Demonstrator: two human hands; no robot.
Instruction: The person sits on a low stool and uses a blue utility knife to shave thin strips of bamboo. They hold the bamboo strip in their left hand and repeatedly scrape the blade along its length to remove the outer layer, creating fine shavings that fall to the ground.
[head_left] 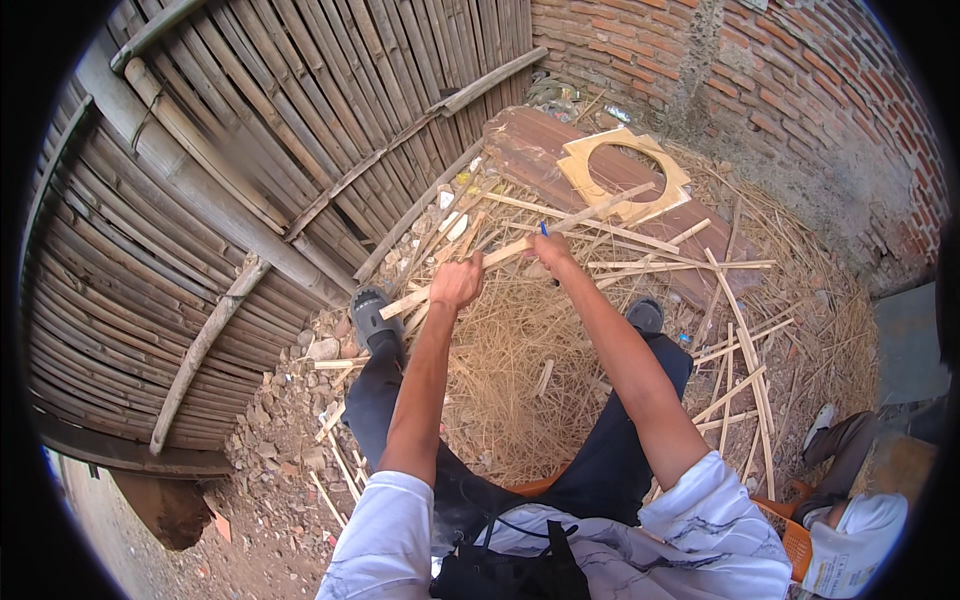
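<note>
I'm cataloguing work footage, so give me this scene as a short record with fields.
Left hand: gripping a pale strip
Right hand: at that strip, holding a blue object, kind unclear
Ground: straw-coloured shavings
Farther off: holed board on brown panel
Sides: slatted fence left, brick wall right
Lower right: another person, partly visible

The head view looks down from above both forearms (417, 415) (a wide fisheye). Ahead, it reaches the brick wall (780, 100).
</note>
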